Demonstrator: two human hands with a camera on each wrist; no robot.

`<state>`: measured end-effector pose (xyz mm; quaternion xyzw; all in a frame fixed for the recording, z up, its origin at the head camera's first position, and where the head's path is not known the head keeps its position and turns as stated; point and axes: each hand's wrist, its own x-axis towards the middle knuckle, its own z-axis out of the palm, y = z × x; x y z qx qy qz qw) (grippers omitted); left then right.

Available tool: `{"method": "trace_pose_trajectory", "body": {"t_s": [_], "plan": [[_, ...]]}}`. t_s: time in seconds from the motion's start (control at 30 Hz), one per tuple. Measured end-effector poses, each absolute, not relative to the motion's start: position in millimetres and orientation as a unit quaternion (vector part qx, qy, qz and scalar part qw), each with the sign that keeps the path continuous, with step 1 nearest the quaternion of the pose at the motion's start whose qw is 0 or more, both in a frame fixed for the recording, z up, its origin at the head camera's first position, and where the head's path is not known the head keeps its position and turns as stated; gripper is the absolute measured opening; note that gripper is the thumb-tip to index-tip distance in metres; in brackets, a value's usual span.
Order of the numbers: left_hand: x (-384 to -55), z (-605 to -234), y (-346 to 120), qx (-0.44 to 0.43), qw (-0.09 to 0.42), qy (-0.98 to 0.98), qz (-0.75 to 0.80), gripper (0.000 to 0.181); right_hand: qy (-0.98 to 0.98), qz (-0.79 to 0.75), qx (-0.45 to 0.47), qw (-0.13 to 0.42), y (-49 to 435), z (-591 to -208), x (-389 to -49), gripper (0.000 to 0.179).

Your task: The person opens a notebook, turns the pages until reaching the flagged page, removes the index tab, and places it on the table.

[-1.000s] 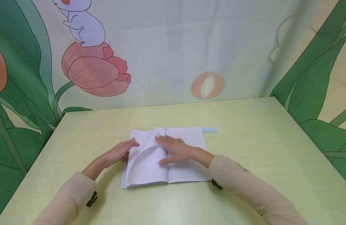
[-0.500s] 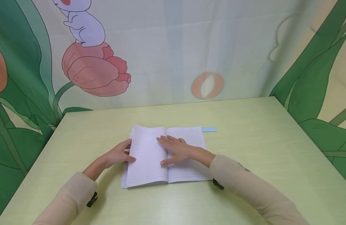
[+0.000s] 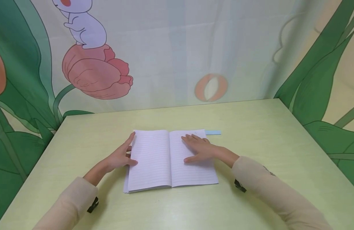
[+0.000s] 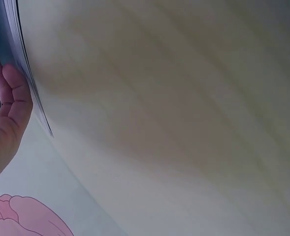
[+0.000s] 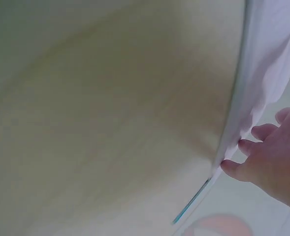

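An open notebook (image 3: 149,174) with white lined pages lies on the table, its spine running between the two hands. At its left edge, the left hand (image 3: 119,156) holds the page stack, thumb on top of the page and index finger stretched toward the upper corner. The other left fingers are partly hidden beside the edge; in the left wrist view, bent fingers (image 4: 19,93) touch the stack. On the right-hand page, the right hand (image 3: 200,148) rests with its fingers spread and fairly straight. The right wrist view shows that hand (image 5: 273,157) against the paper.
A light blue strip (image 3: 213,132) sticks out past the notebook's upper right corner. The pale yellow-green table (image 3: 251,127) ends at the back against a printed curtain (image 3: 154,64) with a rabbit and flowers. Each sleeve has a small black clip-like item near its cuff.
A lifted page has come down flat on the left side. The right hand has slid right from near the spine onto the right page. The left index finger has stretched upward along the edge.
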<state>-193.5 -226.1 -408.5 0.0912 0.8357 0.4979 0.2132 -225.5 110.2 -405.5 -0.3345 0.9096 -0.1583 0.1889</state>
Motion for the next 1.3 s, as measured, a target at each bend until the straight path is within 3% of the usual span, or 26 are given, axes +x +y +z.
{"method": "trace_pose_trajectory", "body": {"t_s": [0.2, 0.33, 0.63, 1.3], "plan": [[-192.7, -407.0, -227.6, 0.103, 0.202, 0.852, 0.471, 0.071, 0.922, -0.12, -0.316, 0.186, 132.7, -405.1, -235.1, 0.095], [-192.6, -406.9, -229.0, 0.107, 0.198, 0.86, 0.459, 0.063, 0.929, -0.106, -0.304, 0.183, 143.8, -404.4, -243.0, 0.101], [-195.7, -407.8, -228.2, 0.115, 0.21, 0.869, 0.433, 0.061, 0.929, -0.126, -0.287, 0.195, 152.3, -404.4, -250.2, 0.107], [-196.6, -408.7, -232.5, 0.115, 0.244, 0.856, 0.441, 0.069, 0.944, -0.109, -0.26, 0.169, 148.4, -406.2, -246.0, 0.109]]}}
